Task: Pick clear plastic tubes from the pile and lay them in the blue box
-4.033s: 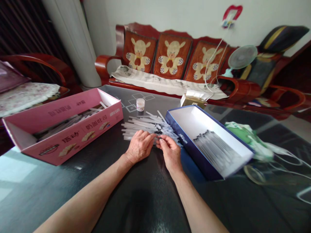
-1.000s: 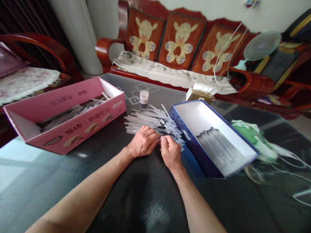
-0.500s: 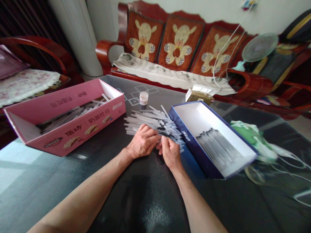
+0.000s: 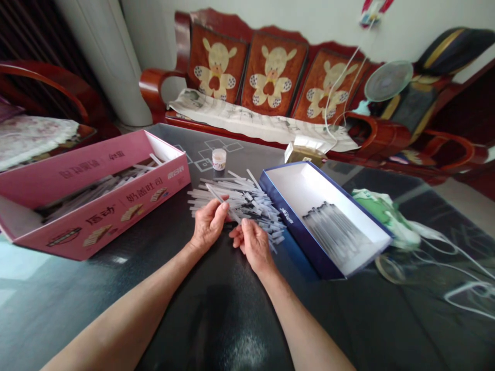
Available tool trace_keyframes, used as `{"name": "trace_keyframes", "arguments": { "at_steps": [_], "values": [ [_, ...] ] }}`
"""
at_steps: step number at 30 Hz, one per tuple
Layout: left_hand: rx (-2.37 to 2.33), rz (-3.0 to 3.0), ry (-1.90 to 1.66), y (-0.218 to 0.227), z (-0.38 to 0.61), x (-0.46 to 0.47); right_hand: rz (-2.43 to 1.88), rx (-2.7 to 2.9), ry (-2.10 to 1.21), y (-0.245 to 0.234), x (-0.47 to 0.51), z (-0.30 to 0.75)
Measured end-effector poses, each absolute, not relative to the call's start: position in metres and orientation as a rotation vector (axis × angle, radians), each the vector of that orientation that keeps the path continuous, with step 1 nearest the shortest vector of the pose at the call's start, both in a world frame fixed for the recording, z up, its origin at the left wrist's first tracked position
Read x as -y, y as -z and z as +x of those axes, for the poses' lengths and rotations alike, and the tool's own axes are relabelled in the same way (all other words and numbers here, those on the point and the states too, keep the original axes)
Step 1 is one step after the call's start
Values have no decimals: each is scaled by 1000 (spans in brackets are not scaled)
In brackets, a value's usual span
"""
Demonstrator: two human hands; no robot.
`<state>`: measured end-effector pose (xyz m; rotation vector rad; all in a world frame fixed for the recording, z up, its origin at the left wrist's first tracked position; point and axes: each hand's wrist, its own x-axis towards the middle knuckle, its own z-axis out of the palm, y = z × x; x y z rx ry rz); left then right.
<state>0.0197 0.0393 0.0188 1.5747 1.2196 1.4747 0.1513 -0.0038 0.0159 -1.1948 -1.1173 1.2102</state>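
Clear plastic sticks (image 4: 240, 203) lie heaped between pink carton (image 4: 116, 219) and navy box (image 4: 294, 232); left hand (image 4: 209, 224) and right hand (image 4: 251, 239) curl at the heap's edge, grip unclear.

A dark glossy table (image 4: 251, 154) (its top printed with thin linked diamonds) carries a loose heap of clear plastic sticks (image 4: 240, 201) at its middle. Taking that heap as the clock's centre, a pink cardboard box (image 4: 96, 206) lies at nine o'clock, and a small white-capped jar (image 4: 218, 159) stands at twelve. A tan packet (image 4: 305, 153) sits at one o'clock, a blue-edged white box (image 4: 325, 221) at three, and a crumpled green-and-white bundle (image 4: 382, 219) beyond it.
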Motion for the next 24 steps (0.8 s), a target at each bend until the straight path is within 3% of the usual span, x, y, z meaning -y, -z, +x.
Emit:
{"name": "trace_keyframes", "arguments": {
  "at_steps": [6,10,13,17,24],
  "values": [
    [-746,795,-1256,-29,19,-50,-1224,1294,-1240,-24,10,149],
    [-671,706,-1202,-31,13,-57,-1241,1261,-964,-33,7,161],
    [-773,930,-1233,-26,10,-59,-1311,1177,-607,-34,-1,181],
    [-1113,1674,-1390,-19,8,-56,-1406,1241,-235,-23,-12,205],
    [-1427,2448,-1594,-15,8,-48,-1313,1541,-44,-16,-10,199]
  ]
}}
